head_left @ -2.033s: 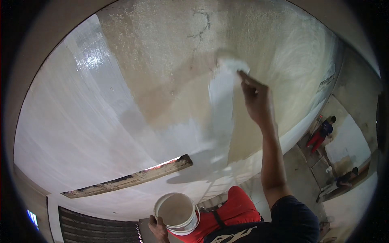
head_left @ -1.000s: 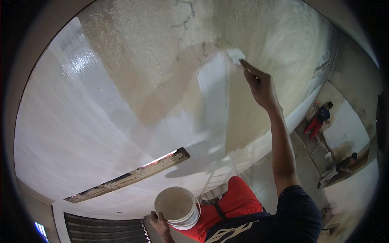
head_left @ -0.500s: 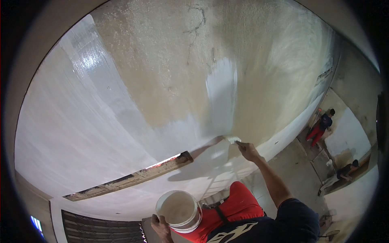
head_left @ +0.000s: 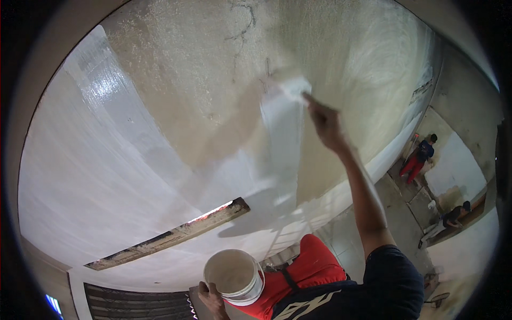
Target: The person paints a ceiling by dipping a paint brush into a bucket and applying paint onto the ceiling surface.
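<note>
My right hand is raised high, its fingers wrapped round the handle of a wide paintbrush. The brush's white-coated bristles, blurred by motion, are at the top of a wet white strip on the beige wall. At lower centre, my left hand grips the side of a white plastic bucket with a wire handle. The bucket is tilted so its pale inside shows; how much paint it holds I cannot tell. It rests near my red-trousered leg.
A long slot with rough edges is cut into the wall's white lower part. Dark slatted shutter stands at lower left. Far right, one co-worker stands by a part-white wall, and another person leans at an opening. Tiled floor lies below.
My right hand has swept the brush upward along the white strip, from near its bottom to its top. The bucket stays in my left hand, almost unmoved. The view has shifted slightly.
</note>
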Demonstrator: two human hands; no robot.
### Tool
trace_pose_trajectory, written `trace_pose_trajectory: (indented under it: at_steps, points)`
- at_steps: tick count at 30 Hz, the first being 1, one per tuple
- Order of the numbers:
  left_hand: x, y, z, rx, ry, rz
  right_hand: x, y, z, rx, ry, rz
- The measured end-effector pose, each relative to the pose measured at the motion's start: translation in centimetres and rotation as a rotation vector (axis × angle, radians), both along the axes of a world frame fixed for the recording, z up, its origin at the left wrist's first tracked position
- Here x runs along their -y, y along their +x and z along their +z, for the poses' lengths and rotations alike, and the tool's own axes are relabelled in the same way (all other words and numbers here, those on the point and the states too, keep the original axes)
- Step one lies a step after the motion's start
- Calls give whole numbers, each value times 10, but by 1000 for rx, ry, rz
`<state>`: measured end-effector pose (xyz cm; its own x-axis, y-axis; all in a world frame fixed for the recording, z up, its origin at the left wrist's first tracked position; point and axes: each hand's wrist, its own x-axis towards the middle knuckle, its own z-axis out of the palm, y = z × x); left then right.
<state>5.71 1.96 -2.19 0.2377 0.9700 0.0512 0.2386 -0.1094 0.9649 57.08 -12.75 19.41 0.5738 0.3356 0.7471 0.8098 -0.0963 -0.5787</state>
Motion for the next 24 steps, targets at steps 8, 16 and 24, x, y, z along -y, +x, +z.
trace_pose_trajectory:
  at_steps: [8, 16, 24]
  points:
    - [9, -1, 22, -86, -53, 13, 22, -32, -249, -303, -385, 147]
    - [3, -12, -6, -98, 38, 35, 29, 14, -167, -207, -363, 66]
    - [5, 0, 9, -1, -53, -6, 21, -24, 43, -68, -30, 22]
